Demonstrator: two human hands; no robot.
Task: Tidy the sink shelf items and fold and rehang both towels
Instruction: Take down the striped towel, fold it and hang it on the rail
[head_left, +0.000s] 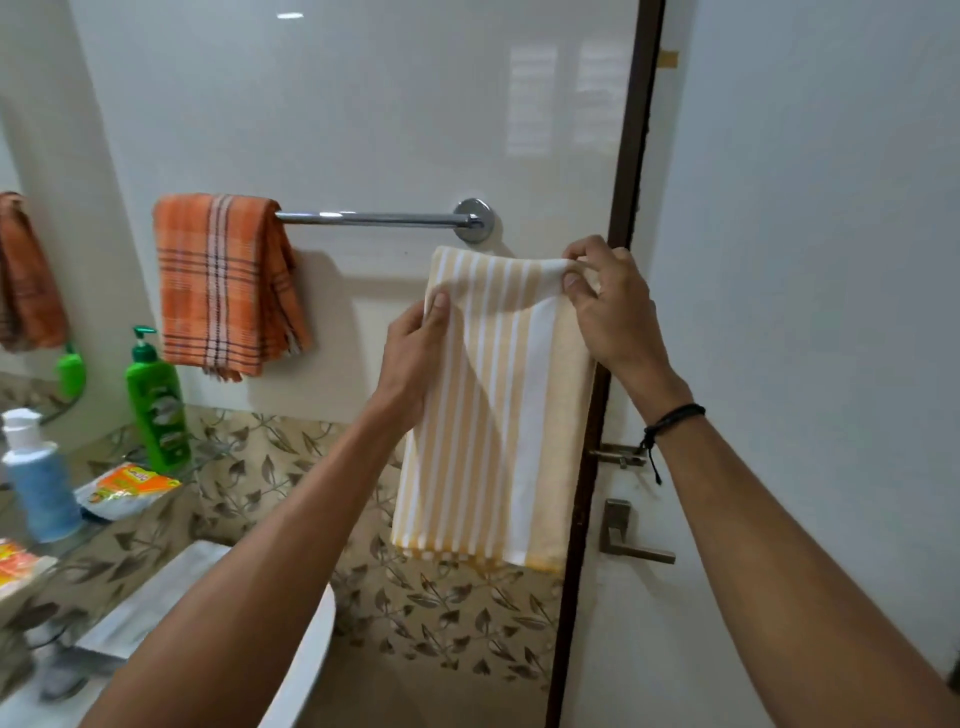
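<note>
You are standing in a home bathroom. A chrome towel rail (374, 218) is fixed to a glossy white wall, with an orange checked towel (223, 283) draped over it. To your left, a glass shelf (98, 525) holds a green pump bottle (156, 405) beside a mirror (26, 260). Leaf-patterned tiles (441, 613) line the lower wall, above a white basin (306, 670).
</note>
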